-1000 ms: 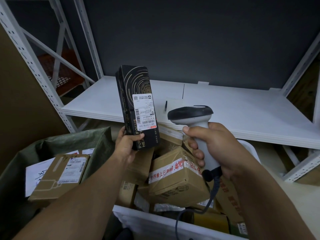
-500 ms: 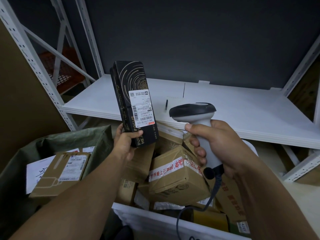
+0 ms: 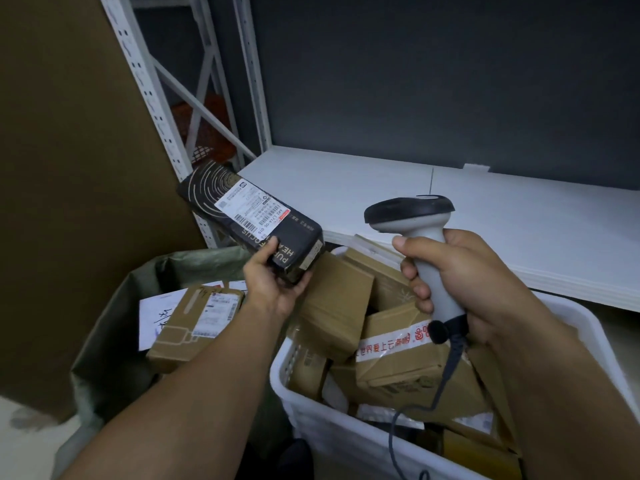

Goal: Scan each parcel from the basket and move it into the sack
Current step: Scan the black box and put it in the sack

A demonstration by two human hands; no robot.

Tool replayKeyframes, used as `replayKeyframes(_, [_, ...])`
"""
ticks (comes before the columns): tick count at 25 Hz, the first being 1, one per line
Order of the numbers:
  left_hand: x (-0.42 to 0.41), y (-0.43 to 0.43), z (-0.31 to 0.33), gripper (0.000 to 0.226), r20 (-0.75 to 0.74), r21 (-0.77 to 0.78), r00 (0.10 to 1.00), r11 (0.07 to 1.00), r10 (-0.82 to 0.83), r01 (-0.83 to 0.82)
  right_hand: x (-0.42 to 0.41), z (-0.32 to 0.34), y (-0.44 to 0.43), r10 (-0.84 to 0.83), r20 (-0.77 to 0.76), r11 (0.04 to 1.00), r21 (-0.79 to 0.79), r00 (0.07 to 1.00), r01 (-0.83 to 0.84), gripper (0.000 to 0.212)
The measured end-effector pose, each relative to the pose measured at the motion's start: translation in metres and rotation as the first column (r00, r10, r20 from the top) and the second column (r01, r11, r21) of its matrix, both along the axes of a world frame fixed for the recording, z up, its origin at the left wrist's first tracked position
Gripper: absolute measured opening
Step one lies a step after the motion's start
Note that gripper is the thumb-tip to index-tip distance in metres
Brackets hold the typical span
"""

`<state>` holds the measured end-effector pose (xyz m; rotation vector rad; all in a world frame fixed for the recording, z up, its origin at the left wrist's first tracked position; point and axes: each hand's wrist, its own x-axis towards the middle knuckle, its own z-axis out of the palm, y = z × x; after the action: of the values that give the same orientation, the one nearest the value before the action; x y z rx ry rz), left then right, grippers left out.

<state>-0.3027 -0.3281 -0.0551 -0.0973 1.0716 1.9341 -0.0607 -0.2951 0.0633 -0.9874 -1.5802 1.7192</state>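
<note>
My left hand grips the lower end of a long black box with a white shipping label, tilted to the left above the open green sack. My right hand holds a grey barcode scanner by its handle, above the white basket. Its head points left toward the black box. The basket holds several brown cardboard parcels, one with red-printed white tape. Inside the sack lie a brown parcel and a white envelope.
A white shelf board runs behind the basket, carried by perforated white metal uprights. A large brown cardboard sheet stands at the left behind the sack. The scanner's coiled cable hangs into the basket.
My left hand has tipped the black box from upright to slanting left and lowered it toward the sack. The view has turned left and down. The scanner stays in my right hand.
</note>
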Motion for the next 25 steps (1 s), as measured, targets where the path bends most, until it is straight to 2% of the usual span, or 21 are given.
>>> replayKeyframes(2, [-0.015,-0.015,0.000,0.023,0.011,-0.057,0.998,0.997,0.058,-0.058,-0.013,-0.001,-0.001,0.009,0.005,1.000,-0.009,1.000,-0.009,0.021])
replayKeyframes(5, [-0.035,-0.037,-0.003,0.041,0.003,-0.149,0.991,0.980,0.132,-0.130,-0.033,-0.003,-0.004,0.036,0.002,0.999,-0.024,0.999,-0.036,0.021])
replayKeyframes(10, [-0.068,-0.079,-0.012,0.036,-0.025,-0.212,0.961,0.938,0.274,-0.273,-0.062,-0.007,-0.015,0.129,0.015,0.991,-0.037,0.992,-0.128,0.023])
replayKeyframes(12, [-0.083,-0.098,-0.017,0.034,-0.069,-0.350,0.954,0.888,0.293,-0.298,-0.070,-0.012,-0.016,0.161,0.026,0.986,-0.036,0.987,-0.160,0.022])
replayKeyframes(15, [-0.097,-0.113,-0.026,0.034,-0.161,-0.544,0.917,0.743,0.364,-0.390,-0.075,-0.016,-0.014,0.183,0.053,0.983,-0.034,0.982,-0.182,0.021])
replayKeyframes(20, [-0.111,-0.123,-0.039,0.033,-0.206,-0.675,0.930,0.644,0.305,-0.361,-0.072,-0.016,-0.010,0.155,0.062,0.987,-0.043,0.986,-0.152,0.021])
replayKeyframes(23, [-0.140,-0.124,-0.074,0.060,-0.308,-0.700,0.927,0.608,0.215,-0.373,-0.073,-0.016,-0.009,0.145,0.054,0.989,-0.049,0.988,-0.142,0.022])
replayKeyframes(25, [-0.142,-0.127,-0.078,0.060,-0.373,-0.780,0.921,0.498,0.117,-0.379,-0.073,-0.015,-0.009,0.144,0.052,0.989,-0.053,0.988,-0.141,0.023])
